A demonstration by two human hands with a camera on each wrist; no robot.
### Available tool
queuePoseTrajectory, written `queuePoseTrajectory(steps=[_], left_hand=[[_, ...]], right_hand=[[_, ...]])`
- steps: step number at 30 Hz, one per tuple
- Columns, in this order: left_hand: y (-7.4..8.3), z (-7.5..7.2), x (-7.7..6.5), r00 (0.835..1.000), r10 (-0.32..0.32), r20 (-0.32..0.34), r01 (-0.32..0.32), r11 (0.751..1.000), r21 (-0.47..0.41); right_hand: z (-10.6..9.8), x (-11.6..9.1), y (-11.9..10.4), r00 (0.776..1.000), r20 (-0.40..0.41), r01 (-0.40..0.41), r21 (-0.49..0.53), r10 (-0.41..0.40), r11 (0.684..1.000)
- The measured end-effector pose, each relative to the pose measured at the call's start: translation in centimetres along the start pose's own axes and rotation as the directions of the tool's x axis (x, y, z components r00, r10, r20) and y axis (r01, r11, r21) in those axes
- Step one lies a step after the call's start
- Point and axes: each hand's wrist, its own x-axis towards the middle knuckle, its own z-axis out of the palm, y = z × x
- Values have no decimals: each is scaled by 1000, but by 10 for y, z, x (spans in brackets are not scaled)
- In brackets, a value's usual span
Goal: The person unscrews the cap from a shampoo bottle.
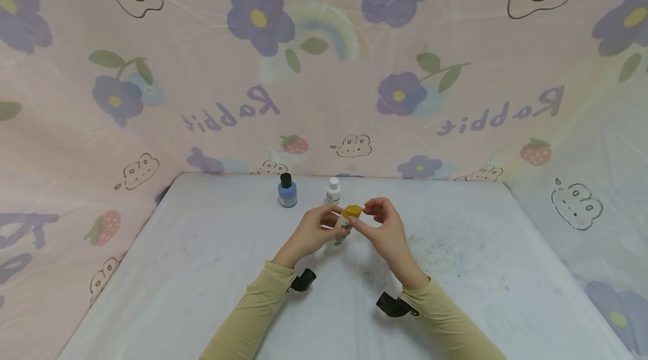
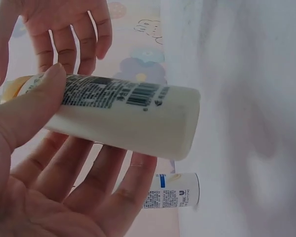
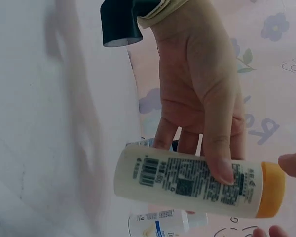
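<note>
Khaki sleeves (image 1: 253,306) closest to me, then a pale bottle (image 1: 346,222) tilted over the bench (image 1: 167,270). Left hand (image 1: 314,230) has it pinched, thumb versus fingers; right hand (image 1: 387,230) hovers fingers-spread at the yellow cap (image 1: 352,211). Early days imo, cap's still on. White bottle (image 1: 333,188) just beyond, kinda in the way; blue bottle (image 1: 287,195) further left.

The white bottle (image 2: 133,123), dark print down its side, is tilted cap-end up — yellow cap (image 1: 352,211) on, gripped by the left hand (image 1: 311,232), right hand (image 1: 385,230) beside the cap.
</note>
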Motion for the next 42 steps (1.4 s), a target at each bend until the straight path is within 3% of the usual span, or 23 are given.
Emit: queuePoseTrajectory(steps=[7, 19, 25, 31, 35, 38, 42], left_hand=[[2, 0, -3, 998, 9, -63, -10, 1000, -15], [3, 2, -3, 985, 20, -170, -11, 999, 50], [3, 3, -3, 983, 21, -183, -16, 999, 33], [1, 6, -2, 982, 27, -186, -19, 999, 46], [2, 7, -2, 983, 30, -181, -21, 998, 52], [3, 7, -2, 984, 28, -174, -19, 998, 52], [3, 8, -2, 986, 26, -168, -17, 999, 50]], right_hand=[[8, -2, 4, 999, -35, 38, -28, -39, 999], [14, -1, 4, 996, -76, 45, -34, -47, 998], [13, -1, -1, 998, -67, 6, -34, -8, 999], [12, -10, -30, 998, -64, 1, -67, -6, 998], [11, -12, -37, 998, -68, 8, -59, -12, 998], [10, -12, -37, 997, -73, 25, -50, -28, 998], [11, -3, -14, 995, -87, 51, -58, -56, 997]])
